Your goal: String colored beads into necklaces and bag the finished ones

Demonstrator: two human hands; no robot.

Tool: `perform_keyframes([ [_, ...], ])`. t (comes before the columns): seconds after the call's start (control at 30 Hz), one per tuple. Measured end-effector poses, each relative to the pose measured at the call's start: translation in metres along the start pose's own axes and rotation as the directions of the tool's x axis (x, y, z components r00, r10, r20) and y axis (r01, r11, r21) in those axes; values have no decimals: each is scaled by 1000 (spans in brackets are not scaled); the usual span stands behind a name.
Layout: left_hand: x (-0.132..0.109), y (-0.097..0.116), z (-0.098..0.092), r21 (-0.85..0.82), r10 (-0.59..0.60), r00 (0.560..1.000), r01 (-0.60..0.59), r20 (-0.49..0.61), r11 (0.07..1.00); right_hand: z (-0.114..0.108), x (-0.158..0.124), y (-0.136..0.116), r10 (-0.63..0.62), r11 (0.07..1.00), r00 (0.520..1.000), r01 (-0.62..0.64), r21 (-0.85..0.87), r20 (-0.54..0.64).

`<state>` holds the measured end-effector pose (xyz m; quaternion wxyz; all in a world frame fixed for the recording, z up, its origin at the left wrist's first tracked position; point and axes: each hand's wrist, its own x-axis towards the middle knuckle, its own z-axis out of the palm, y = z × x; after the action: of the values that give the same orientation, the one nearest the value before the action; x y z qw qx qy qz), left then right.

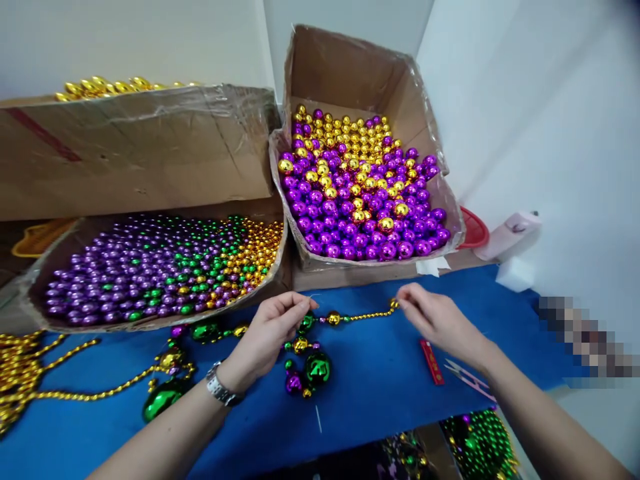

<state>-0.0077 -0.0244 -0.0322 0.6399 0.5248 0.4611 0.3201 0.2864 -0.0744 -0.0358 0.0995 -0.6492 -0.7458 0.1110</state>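
Note:
A bead strand stretches between my two hands, low over the blue table [370,400]. The thumb and finger of my left hand [275,327] are pinched at its left part, where a thin pale thread shows by the fingertips. Just below them is a green ball bead [306,323]. My right hand [433,320] pinches the strand's right end, at a gold bead [395,303]. Small gold beads [371,315] and a larger gold ball [333,318] lie between the hands. Under my left hand hangs or lies a cluster with a big green ball [318,368] and a purple ball [293,382].
Behind stand a carton of purple and gold balls [350,220] and a carton of small mixed beads [135,267]. Gold bead strands [20,373] and a large green ball [163,400] lie left. A red packet [432,363] is by my right forearm. Green beads [483,437] sit below the front edge.

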Motion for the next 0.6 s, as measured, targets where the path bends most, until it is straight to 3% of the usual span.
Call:
perform_keyframes([
  [0.03, 2, 2, 5, 30, 17, 1000, -17, 12, 999, -6, 0, -21, -98, 995, 995, 97, 38, 27],
  [0.1, 5, 5, 14, 90, 65, 996, -69, 53, 993, -12, 3, -56, -368, 927, 928, 360, 108, 61],
  [0.2, 10, 4, 23, 146, 123, 977, -150, 175, 978, -14, 16, -87, -514, 857, 852, 515, 13, 100],
  [0.3, 11, -1, 23, 162, 134, 940, -192, 314, 968, -11, 30, -97, -535, 837, 837, 543, -62, 116],
  [0.53, 4, -6, 14, 220, 88, 860, -225, 502, 949, -4, 43, -97, -502, 863, 854, 484, 147, 133],
  [0.6, 3, -6, 13, 300, 74, 860, -255, 505, 919, -4, 45, -93, -480, 870, 868, 452, 197, 130],
])
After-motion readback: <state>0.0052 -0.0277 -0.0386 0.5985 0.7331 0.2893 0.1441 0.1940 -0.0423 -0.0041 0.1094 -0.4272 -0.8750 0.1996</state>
